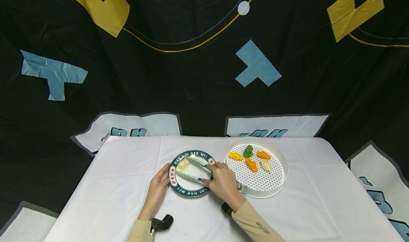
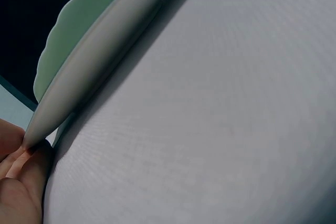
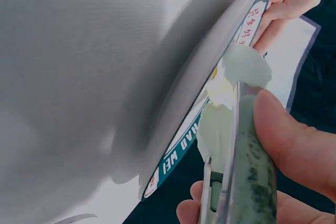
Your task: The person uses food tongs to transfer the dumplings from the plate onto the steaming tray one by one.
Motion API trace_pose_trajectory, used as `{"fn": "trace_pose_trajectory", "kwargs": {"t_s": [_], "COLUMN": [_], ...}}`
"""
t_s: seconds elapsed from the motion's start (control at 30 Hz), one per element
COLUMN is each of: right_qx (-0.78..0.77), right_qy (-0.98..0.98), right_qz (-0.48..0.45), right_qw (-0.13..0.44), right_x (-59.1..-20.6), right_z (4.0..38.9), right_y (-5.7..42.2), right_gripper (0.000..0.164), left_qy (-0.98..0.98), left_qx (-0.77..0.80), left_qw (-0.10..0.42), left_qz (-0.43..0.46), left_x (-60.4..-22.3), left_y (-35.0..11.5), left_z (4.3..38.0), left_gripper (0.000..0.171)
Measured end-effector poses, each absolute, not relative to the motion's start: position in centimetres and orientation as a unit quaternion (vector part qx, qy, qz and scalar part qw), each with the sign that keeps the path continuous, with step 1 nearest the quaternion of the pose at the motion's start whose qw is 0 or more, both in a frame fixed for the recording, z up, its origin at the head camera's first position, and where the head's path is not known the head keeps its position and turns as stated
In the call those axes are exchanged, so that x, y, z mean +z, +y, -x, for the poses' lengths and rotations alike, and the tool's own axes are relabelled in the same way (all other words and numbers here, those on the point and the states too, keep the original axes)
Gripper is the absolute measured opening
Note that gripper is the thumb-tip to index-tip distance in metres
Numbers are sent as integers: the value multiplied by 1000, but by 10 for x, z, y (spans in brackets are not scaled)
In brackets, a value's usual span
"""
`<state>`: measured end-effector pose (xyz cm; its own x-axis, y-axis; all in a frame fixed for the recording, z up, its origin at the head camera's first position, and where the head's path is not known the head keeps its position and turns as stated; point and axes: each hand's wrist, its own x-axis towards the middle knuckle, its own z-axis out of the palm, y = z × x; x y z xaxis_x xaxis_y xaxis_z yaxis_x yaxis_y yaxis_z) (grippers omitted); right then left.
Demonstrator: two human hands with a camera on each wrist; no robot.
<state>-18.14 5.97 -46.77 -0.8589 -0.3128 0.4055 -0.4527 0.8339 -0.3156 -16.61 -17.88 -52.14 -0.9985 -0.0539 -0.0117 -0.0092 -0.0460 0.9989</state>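
Note:
A round plate (image 1: 193,193) with a dark green lettered rim and white centre is held at its left edge by my left hand (image 1: 158,185). In the left wrist view, fingers and thumb (image 2: 23,182) pinch the plate's rim. My right hand (image 1: 225,183) grips a pair of tongs (image 1: 191,178) with pale green scalloped heads, reaching over the plate from the right. Their heads stand apart on either side of a pale yellow food piece (image 1: 183,165). From the right wrist, the tongs' green handle (image 3: 252,161) lies under my thumb, and the heads partly hide the piece.
To the right stands a round white tray (image 1: 284,167) with a perforated base. On it lie a green piece (image 1: 248,151), a yellow piece (image 1: 235,156), two orange pieces (image 1: 251,165) and a pale piece (image 1: 266,166). A white cloth (image 1: 319,192) covers the table; a dark curtain hangs behind.

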Motion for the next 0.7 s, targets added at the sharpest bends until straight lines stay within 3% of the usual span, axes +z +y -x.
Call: {"fn": "trace_pose_trajectory", "kwargs": {"t_s": [0.7], "right_qx": [234], "right_qy": [-930], "right_qz": [-211], "right_qw": [189], "right_x": [-456], "right_z": [175], "right_y": [89], "right_gripper": [48], "left_qy": [-708], "left_qx": [-706], "left_qw": [25], "left_qz": [-21], "left_x": [-522], "left_y": [-179], "left_z": [166], "left_gripper": [56]}}
